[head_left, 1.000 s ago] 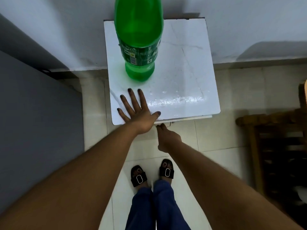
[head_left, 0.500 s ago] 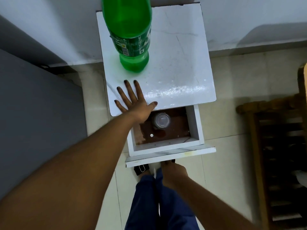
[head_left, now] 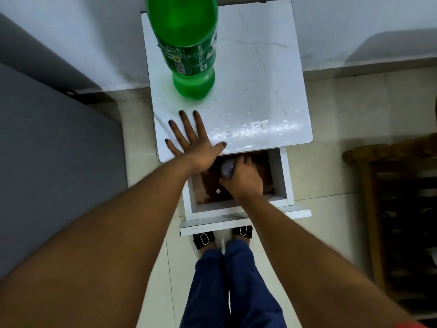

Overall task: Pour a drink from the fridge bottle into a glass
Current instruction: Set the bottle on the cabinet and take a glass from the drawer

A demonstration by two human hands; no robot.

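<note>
A large green plastic bottle stands upright at the back left of a small white table. Its cap is out of frame. My left hand lies flat with spread fingers on the table's front left corner. Below the top, the table's drawer is pulled out. Inside it my right hand grips a clear glass, fingers curled round it. Most of the glass is hidden by that hand.
A grey fridge side fills the left. A dark wooden rack stands at the right. The white wall runs behind the table. My feet in black sandals stand on pale tiles just under the drawer front.
The drawer went from shut to pulled out. My right hand left the drawer front, reached inside and took hold of the glass. My left hand stayed flat on the table.
</note>
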